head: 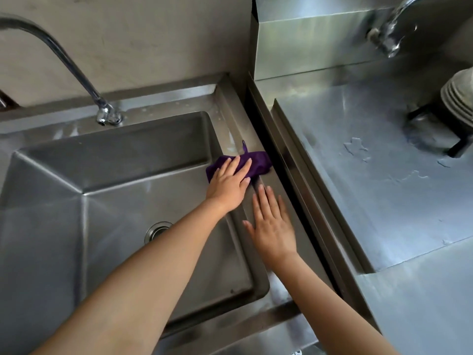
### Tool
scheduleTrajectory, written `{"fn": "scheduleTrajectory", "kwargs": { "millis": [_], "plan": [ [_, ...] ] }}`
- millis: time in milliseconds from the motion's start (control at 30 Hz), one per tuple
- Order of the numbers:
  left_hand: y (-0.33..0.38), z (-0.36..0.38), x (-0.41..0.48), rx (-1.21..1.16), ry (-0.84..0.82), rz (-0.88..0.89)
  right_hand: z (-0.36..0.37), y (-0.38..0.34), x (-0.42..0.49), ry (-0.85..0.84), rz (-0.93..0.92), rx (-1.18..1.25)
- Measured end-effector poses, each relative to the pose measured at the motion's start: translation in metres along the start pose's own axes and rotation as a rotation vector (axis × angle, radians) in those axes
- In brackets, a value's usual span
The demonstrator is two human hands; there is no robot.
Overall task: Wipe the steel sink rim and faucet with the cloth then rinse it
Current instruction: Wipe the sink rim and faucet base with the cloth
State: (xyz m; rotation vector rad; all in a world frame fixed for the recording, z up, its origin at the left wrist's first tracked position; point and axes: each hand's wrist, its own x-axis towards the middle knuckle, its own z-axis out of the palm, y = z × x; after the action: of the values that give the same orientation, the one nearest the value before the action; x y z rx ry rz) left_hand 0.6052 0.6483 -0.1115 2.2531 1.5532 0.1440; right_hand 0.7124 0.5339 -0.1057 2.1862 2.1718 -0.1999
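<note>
A purple cloth (258, 162) lies on the right rim (231, 124) of the steel sink. My left hand (229, 184) presses flat on the cloth, fingers extended over it. My right hand (272, 226) rests flat on the same rim just nearer to me, fingers apart, holding nothing. The curved chrome faucet (76, 70) rises from the back rim at the far left, its base by the basin's back edge. The basin's drain (157, 230) shows beside my left forearm.
A second steel counter (371, 188) with water patches adjoins on the right, across a dark gap. Stacked plates (460, 98) on a black rack stand at its far right. Another faucet (394, 29) is mounted on the steel backsplash.
</note>
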Motion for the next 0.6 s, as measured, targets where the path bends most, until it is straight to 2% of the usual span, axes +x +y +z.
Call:
{"fn": "scheduleTrajectory", "kwargs": {
  "millis": [400,600],
  "plan": [
    [-0.036,-0.019,0.064,0.025,0.038,0.034,0.005,-0.002,0.011,0.035,-0.002,-0.014],
    [-0.057,-0.037,0.1,0.046,0.038,0.053,-0.004,-0.013,0.053,0.034,0.039,-0.031]
  ]
}}
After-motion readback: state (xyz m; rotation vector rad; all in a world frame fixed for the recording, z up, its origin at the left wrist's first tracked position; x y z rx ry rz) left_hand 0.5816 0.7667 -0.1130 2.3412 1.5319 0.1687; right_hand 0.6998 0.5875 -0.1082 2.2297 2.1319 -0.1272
